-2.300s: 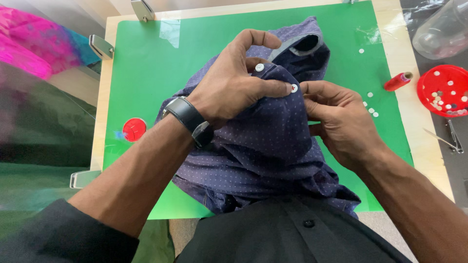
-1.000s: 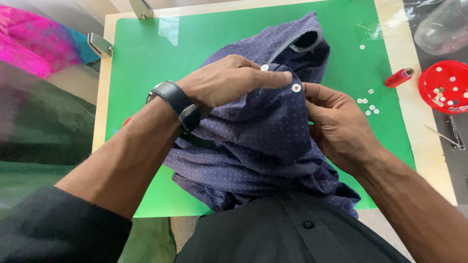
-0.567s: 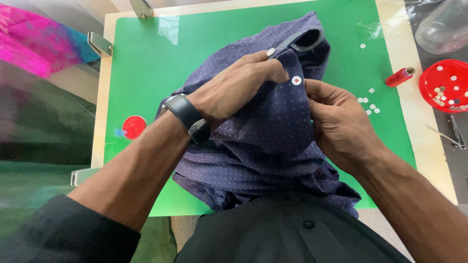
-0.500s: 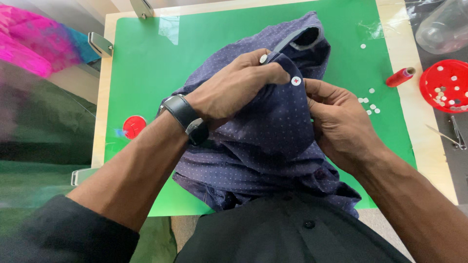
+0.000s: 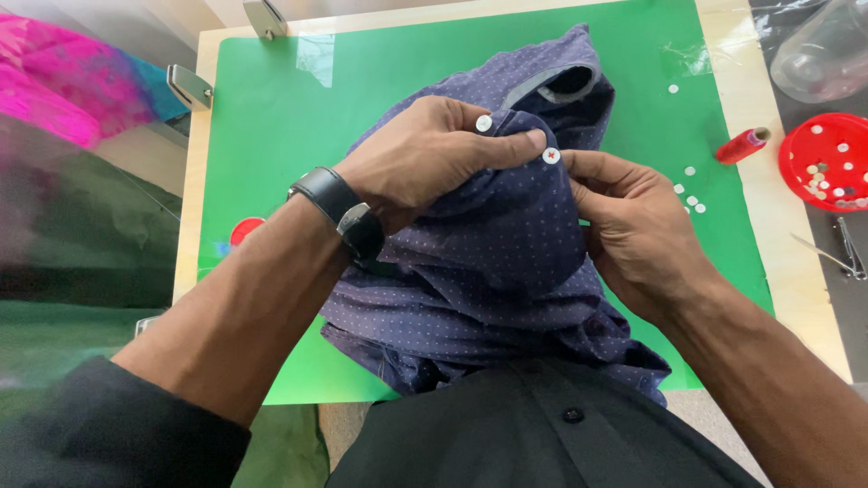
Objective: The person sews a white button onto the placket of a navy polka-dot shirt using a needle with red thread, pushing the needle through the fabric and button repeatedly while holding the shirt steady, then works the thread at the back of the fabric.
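Single head-worn camera, looking steeply down from close above, wearer's own forearms entering from the bottom edge, green mat (image 5: 271, 136) on pale wooden bench (image 5: 796, 271) filling the frame

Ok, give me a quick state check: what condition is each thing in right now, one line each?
left hand: gripping bunched shirt fabric, fingers curled.
right hand: pinching the fabric edge beside the button.
shirt: crumpled, lifted off the mat.
white button: on the shirt, red thread through its holes.
red thread spool: lying on its side.
red dish: open, holding buttons.
loose buttons: scattered on the green mat.
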